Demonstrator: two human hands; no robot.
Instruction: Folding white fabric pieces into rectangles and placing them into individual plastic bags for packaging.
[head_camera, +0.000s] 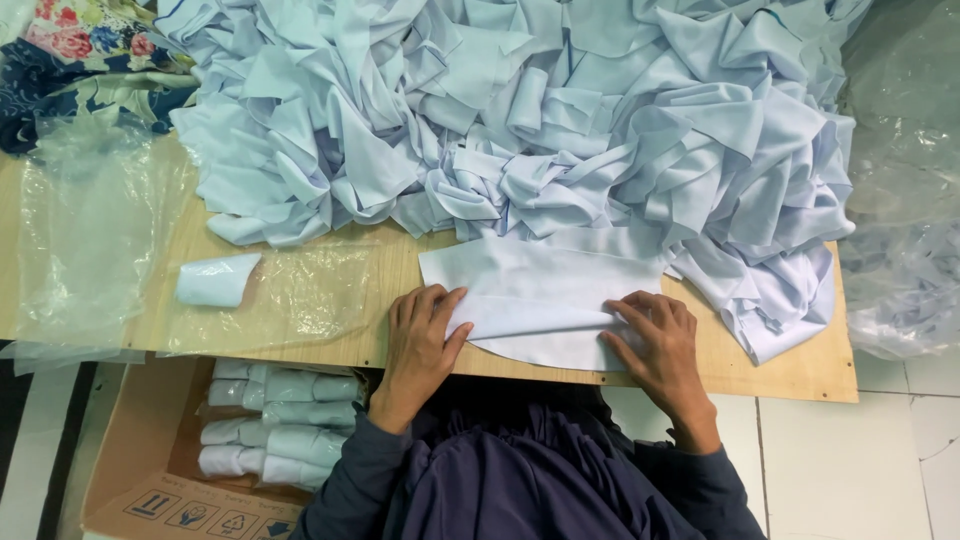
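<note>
A pale blue-white cloth piece (540, 290) lies flat at the near edge of the wooden table (790, 370), partly folded. My left hand (420, 335) rests on its left edge, fingers spread and pressing down. On the fold at its right side, my right hand (655, 340) presses with the fingers together. Neither hand grips anything. Behind the piece rises a large heap of the same pale cloth (520, 110).
A small folded cloth piece (215, 280) lies on clear plastic sheeting (90, 230) at the left. A cardboard box (150, 480) under the table holds rolled cloth bundles (280, 420). Floral fabric (80, 50) sits far left. More crumpled plastic (900, 200) hangs at right over tiled floor.
</note>
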